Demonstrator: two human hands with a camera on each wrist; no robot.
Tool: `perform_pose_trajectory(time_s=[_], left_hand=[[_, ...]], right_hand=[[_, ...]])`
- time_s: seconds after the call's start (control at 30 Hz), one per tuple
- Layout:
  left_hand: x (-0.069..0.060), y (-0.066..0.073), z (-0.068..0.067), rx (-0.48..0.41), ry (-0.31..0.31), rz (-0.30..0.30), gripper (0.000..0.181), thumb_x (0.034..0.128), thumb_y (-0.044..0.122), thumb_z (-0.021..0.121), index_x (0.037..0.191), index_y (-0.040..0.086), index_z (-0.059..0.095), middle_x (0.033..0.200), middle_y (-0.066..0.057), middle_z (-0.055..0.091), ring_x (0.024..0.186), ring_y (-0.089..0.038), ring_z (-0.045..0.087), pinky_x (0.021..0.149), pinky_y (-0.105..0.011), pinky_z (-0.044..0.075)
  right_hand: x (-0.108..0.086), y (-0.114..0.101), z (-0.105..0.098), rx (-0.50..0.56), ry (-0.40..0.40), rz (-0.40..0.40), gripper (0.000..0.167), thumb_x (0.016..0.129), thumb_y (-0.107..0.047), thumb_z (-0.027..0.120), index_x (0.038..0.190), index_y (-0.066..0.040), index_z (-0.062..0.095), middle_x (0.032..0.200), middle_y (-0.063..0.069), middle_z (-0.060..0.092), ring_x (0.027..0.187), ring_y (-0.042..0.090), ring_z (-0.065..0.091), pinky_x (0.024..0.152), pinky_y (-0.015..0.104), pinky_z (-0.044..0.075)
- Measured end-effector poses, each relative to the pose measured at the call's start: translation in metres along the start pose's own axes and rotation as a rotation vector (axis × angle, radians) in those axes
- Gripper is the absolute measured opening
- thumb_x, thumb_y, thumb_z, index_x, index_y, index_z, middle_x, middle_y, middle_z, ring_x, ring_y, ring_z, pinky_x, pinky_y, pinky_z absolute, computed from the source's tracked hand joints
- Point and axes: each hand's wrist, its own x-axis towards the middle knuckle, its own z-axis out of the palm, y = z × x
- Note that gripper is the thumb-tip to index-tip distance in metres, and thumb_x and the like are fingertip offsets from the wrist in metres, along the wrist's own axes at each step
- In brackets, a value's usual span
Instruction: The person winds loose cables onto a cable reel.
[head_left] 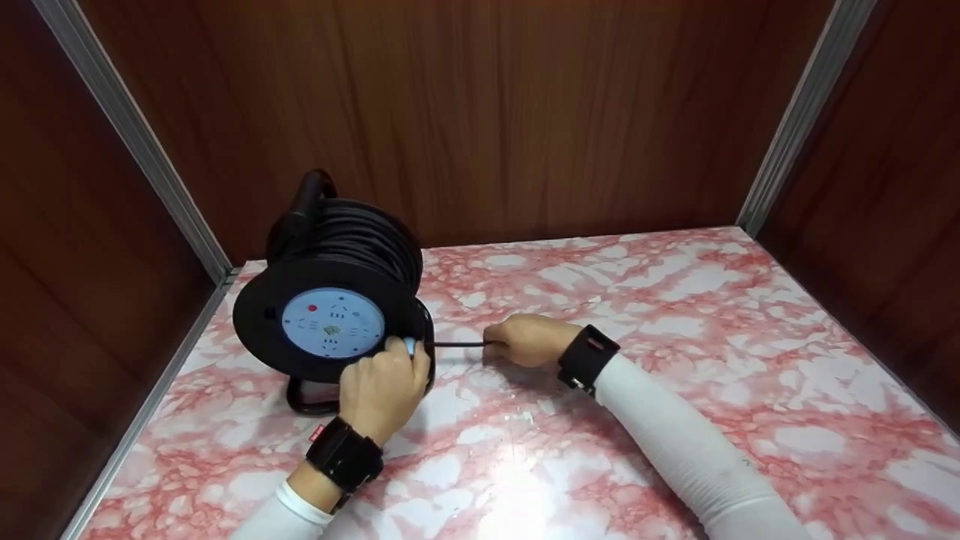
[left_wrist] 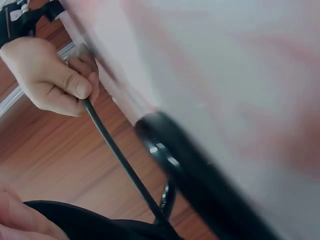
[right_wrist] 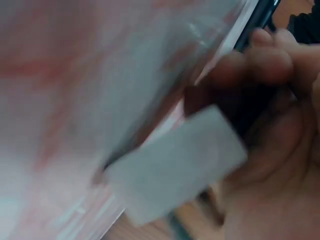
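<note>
A black cable reel with a light blue socket face stands at the left of the table, dark cable wound on its drum. At the reel's lower right rim my left hand grips a light blue knob, which its fingers mostly cover. My right hand, off to the reel's right, pinches the black cable; in the left wrist view the cable runs taut from that hand to the reel. A blurred whitish rectangular piece shows beside my right palm.
The reel has a black tubular stand and a top handle. Under it lies a pink-and-white marbled tabletop. Brown wood-grain panels with metal corner posts enclose the back and sides.
</note>
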Motion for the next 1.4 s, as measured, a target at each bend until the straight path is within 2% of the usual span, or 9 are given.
perform_pose_trajectory(time_s=[0.13, 0.3, 0.4, 0.43, 0.57, 0.7, 0.97, 1.2, 1.4], left_hand=[[-0.01, -0.009, 0.001, 0.036, -0.033, 0.018, 0.044, 0.1065, 0.034, 0.061, 0.071, 0.008, 0.056, 0.055, -0.015, 0.061, 0.048, -0.04, 0.065, 0.042, -0.054, 0.048], [-0.018, -0.023, -0.002, 0.132, -0.025, 0.168, 0.037, 0.1048, 0.023, 0.064, 0.073, 0.006, 0.057, 0.058, -0.012, 0.057, 0.046, -0.041, 0.061, 0.038, -0.054, 0.046], [-0.02, -0.031, -0.008, 0.158, -0.121, 0.214, 0.031, 0.1051, 0.019, 0.063, 0.077, 0.006, 0.059, 0.064, -0.012, 0.056, 0.048, -0.042, 0.06, 0.038, -0.054, 0.045], [-0.021, -0.033, -0.01, 0.146, -0.174, 0.199, 0.029, 0.1055, 0.019, 0.062, 0.079, 0.005, 0.06, 0.067, -0.012, 0.057, 0.049, -0.042, 0.061, 0.039, -0.054, 0.045], [-0.018, -0.043, -0.017, 0.017, -0.373, -0.019, 0.039, 0.1093, 0.028, 0.055, 0.079, 0.005, 0.065, 0.069, -0.015, 0.065, 0.058, -0.044, 0.068, 0.045, -0.055, 0.048], [-0.017, -0.057, -0.023, -0.041, -0.502, -0.191, 0.049, 0.1112, 0.039, 0.048, 0.083, 0.005, 0.07, 0.076, -0.02, 0.072, 0.065, -0.042, 0.072, 0.053, -0.057, 0.051], [-0.019, -0.086, -0.036, -0.065, -0.607, -0.256, 0.05, 0.1118, 0.039, 0.043, 0.096, 0.004, 0.075, 0.093, -0.02, 0.078, 0.083, -0.044, 0.077, 0.068, -0.065, 0.057], [-0.015, -0.104, -0.048, -0.066, -0.681, -0.315, 0.057, 0.1129, 0.043, 0.035, 0.106, 0.004, 0.076, 0.106, -0.021, 0.078, 0.094, -0.043, 0.077, 0.071, -0.066, 0.057], [-0.013, -0.114, -0.061, -0.046, -0.666, -0.34, 0.058, 0.1134, 0.044, 0.033, 0.099, 0.005, 0.074, 0.103, -0.022, 0.077, 0.094, -0.048, 0.076, 0.073, -0.069, 0.056]], right_hand=[[0.01, -0.006, 0.003, -0.044, 0.016, 0.02, 0.017, 0.112, -0.03, 0.058, 0.103, -0.017, 0.066, 0.093, 0.002, 0.073, 0.087, 0.021, 0.072, 0.085, 0.047, 0.059], [0.025, -0.013, 0.006, -0.059, 0.047, 0.012, 0.02, 0.111, -0.033, 0.062, 0.103, -0.017, 0.071, 0.097, 0.003, 0.078, 0.093, 0.024, 0.076, 0.09, 0.047, 0.06], [0.032, -0.017, 0.006, -0.047, 0.056, 0.003, 0.02, 0.11, -0.031, 0.064, 0.104, -0.014, 0.074, 0.1, 0.004, 0.08, 0.095, 0.025, 0.077, 0.092, 0.046, 0.061], [0.035, -0.019, 0.006, -0.041, 0.052, 0.002, 0.02, 0.11, -0.031, 0.064, 0.105, -0.014, 0.074, 0.1, 0.005, 0.08, 0.096, 0.025, 0.077, 0.093, 0.046, 0.061], [0.043, -0.024, 0.007, -0.016, 0.038, 0.001, 0.02, 0.108, -0.029, 0.067, 0.104, -0.011, 0.075, 0.1, 0.006, 0.08, 0.095, 0.026, 0.076, 0.092, 0.046, 0.06], [0.049, -0.027, 0.009, -0.003, 0.037, 0.018, 0.019, 0.106, -0.028, 0.067, 0.104, -0.011, 0.074, 0.097, 0.006, 0.076, 0.089, 0.022, 0.069, 0.089, 0.044, 0.058], [0.063, -0.041, 0.016, 0.069, 0.019, 0.049, 0.032, 0.105, -0.038, 0.064, 0.125, -0.014, 0.071, 0.11, 0.008, 0.078, 0.099, 0.022, 0.072, 0.095, 0.044, 0.059], [0.074, -0.051, 0.02, 0.089, 0.036, 0.155, 0.052, 0.103, -0.059, 0.063, 0.132, -0.015, 0.066, 0.104, 0.006, 0.075, 0.099, 0.022, 0.072, 0.096, 0.045, 0.059], [0.081, -0.06, 0.021, 0.069, 0.056, 0.211, 0.06, 0.101, -0.057, 0.067, 0.136, -0.01, 0.058, 0.122, 0.012, 0.077, 0.119, 0.031, 0.075, 0.106, 0.048, 0.058]])
